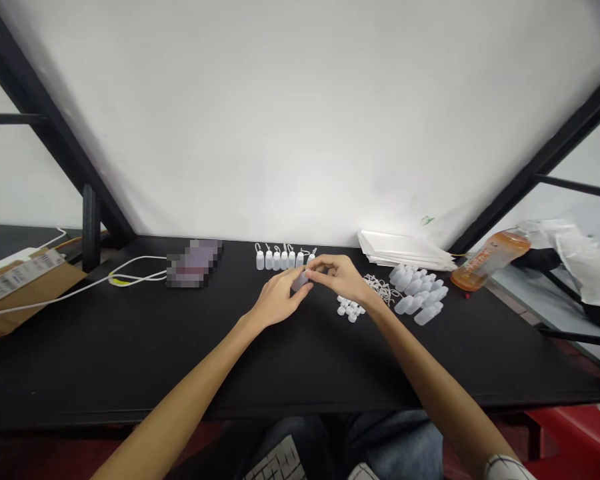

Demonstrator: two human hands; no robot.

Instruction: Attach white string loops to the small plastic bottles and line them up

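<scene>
My left hand point(279, 298) is closed around a small white plastic bottle point(300, 281) held over the black table point(130, 347). My right hand point(341, 276) pinches at the top of that same bottle, fingers pressed together. Just behind the hands stands a row of several small white bottles point(283, 259) with loops on their tops. Right of my right wrist lie several small white caps point(351, 309), a tangle of thin white rings point(381, 288) and a heap of empty white bottles point(420, 293) lying on their sides.
A stack of white sheets point(405, 251) lies at the back right, with an orange drink bottle point(490, 259) on its side beyond it. At left are a blurred dark object point(194, 263), white cables point(105, 280) and a cardboard box point(20, 283). Black frame bars rise on both sides.
</scene>
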